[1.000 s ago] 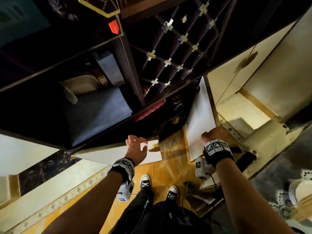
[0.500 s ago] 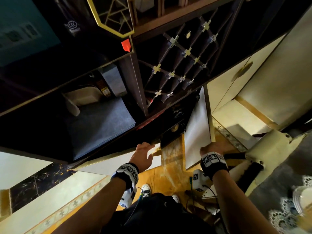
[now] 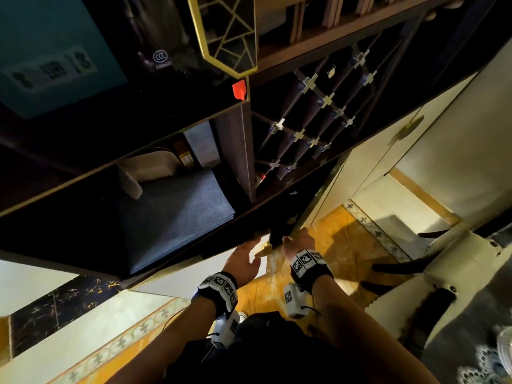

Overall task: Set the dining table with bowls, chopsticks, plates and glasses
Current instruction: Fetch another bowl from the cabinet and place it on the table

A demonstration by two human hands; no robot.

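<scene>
I stand at a dark sideboard with two pale lower doors. My left hand (image 3: 243, 259) lies with fairly straight fingers on the left cabinet door (image 3: 205, 278), right beside its gold handle (image 3: 263, 249). My right hand (image 3: 299, 241) grips the edge of the right cabinet door (image 3: 314, 202), which I see almost edge-on. Only a narrow dark gap shows between the two doors. No bowls, plates or chopsticks are visible. The rim of a glass (image 3: 504, 346) shows at the right edge.
The sideboard top (image 3: 177, 206) holds a grey mat, and a lattice wine rack (image 3: 313, 128) stands behind it. A cream chair (image 3: 454, 261) is close on my right. A lace cloth (image 3: 482, 364) covers the table corner at lower right. Orange floor tiles lie below.
Both doors have swung inward from wide open to almost closed. My hands have come together near the middle gap, and my view has tilted upward.
</scene>
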